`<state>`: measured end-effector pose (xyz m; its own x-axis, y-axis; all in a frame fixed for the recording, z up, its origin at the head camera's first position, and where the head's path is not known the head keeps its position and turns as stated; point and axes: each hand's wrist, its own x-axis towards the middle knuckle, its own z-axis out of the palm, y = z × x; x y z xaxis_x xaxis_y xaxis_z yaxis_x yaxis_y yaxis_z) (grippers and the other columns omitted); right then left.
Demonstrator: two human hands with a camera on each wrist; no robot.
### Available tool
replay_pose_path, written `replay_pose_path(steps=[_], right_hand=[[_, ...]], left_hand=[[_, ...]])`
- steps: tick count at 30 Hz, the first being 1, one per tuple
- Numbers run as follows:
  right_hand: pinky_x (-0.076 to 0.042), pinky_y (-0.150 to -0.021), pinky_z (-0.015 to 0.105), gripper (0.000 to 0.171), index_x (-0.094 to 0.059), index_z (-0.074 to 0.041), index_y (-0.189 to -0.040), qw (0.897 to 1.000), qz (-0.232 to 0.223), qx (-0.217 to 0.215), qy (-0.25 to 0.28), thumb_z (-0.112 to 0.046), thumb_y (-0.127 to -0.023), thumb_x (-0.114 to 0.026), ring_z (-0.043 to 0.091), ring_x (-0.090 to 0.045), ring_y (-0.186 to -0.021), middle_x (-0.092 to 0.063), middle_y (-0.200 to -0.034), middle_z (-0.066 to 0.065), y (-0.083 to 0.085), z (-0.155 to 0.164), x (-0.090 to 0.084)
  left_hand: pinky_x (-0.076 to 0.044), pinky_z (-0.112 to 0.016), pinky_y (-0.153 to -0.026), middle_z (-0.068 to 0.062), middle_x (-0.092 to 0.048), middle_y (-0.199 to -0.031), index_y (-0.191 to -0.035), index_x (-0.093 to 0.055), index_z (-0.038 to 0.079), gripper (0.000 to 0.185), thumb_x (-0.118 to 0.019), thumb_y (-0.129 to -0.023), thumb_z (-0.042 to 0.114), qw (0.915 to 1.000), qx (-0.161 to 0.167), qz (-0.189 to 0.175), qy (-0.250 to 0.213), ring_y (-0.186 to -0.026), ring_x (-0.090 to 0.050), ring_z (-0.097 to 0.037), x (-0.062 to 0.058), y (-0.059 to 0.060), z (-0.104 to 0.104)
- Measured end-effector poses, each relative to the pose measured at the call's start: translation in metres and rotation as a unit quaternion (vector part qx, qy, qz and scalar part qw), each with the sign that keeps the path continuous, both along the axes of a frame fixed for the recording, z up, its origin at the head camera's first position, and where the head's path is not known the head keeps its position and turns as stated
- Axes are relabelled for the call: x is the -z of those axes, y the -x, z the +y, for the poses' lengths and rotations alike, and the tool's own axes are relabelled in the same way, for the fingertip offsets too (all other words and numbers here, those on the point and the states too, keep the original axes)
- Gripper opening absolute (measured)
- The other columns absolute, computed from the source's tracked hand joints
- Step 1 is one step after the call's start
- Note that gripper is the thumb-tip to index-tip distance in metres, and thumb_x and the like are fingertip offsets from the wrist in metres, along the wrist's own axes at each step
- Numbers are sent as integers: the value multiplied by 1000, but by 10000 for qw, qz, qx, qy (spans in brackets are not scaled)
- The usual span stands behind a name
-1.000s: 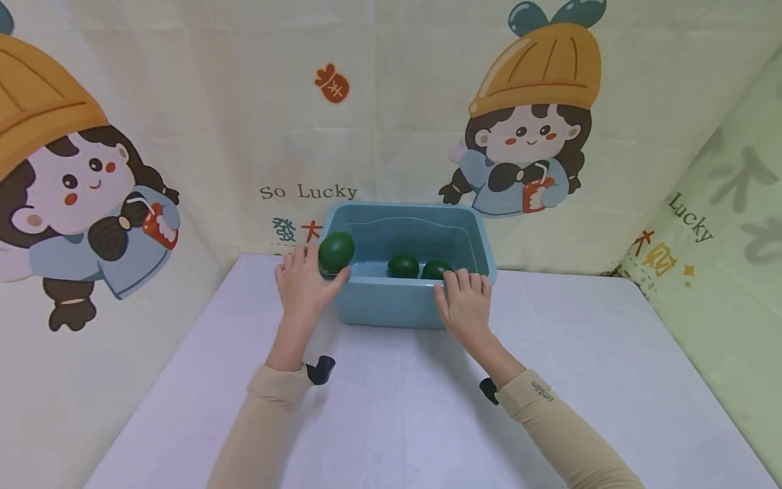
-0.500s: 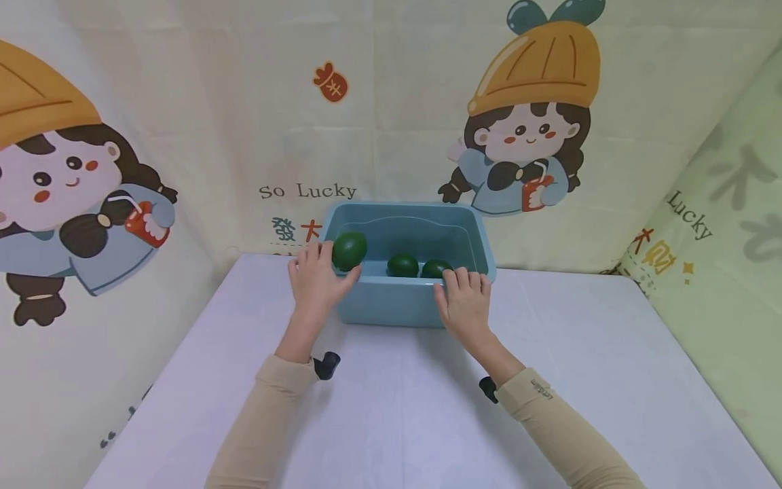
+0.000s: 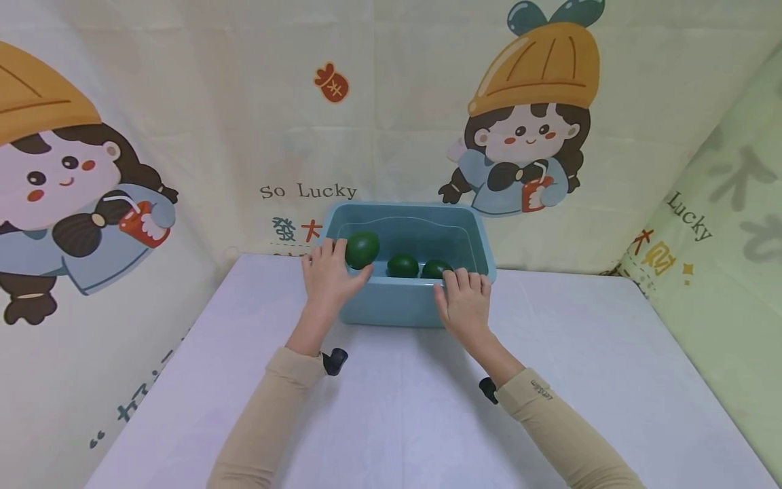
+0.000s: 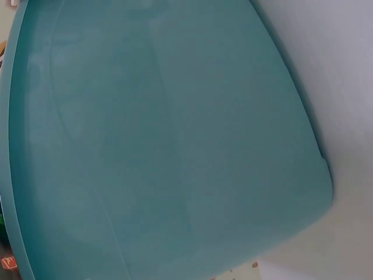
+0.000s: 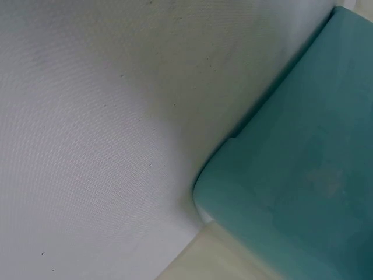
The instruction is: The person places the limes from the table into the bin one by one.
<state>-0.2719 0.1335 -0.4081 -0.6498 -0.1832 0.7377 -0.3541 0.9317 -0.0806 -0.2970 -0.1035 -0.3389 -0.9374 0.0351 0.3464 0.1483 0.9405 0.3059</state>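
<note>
My left hand holds a dark green, glossy avocado between thumb and fingers, over the left part of a light blue plastic bin. Two more avocados lie inside: one near the middle, the other to its right, partly behind the front rim. At the right end of that rim, my right hand grips the edge with its fingers hooked over. Both wrist views show mostly the bin's outer wall, and neither shows its hand.
The bin stands at the back of a white-covered table, close to a printed cloth backdrop. Another cloth hangs along the left side and one along the right. Small black cameras sit at both wrists.
My left hand has moved to the right with the avocado, from the bin's left end further in over it. My right hand has stayed on the rim.
</note>
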Motion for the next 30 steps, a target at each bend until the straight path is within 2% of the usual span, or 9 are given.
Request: replay_pose_path(steps=[9,23,30], right_hand=[[-28,-82,48,51,-51,-4,-101,10000,73,0,12,-41,-97,-15,31,-40,-86,-45,-92,12,0,0,0],[-28,-83,48,52,-50,-4,-102,10000,50,5,10,-42,-98,-15,31,-40,-86,-45,-92,12,-1,-1,0],[-28,-83,48,53,-51,-4,-103,10000,35,-9,-11,-42,-97,-15,30,-39,-88,-45,-93,12,-2,-1,0]], left_hand=[[-29,-49,-88,-12,-45,-115,-123,-48,7,68,-58,-77,56,9999,134,-59,56,-102,-40,-29,2,4,10],[-31,-46,-86,-12,-45,-116,-123,-48,7,69,-56,-78,58,9991,268,-241,231,-100,-39,-28,0,4,24],[-30,-47,-89,-11,-45,-118,-124,-49,9,67,-54,-79,59,9988,265,-253,331,-102,-40,-28,1,4,29]])
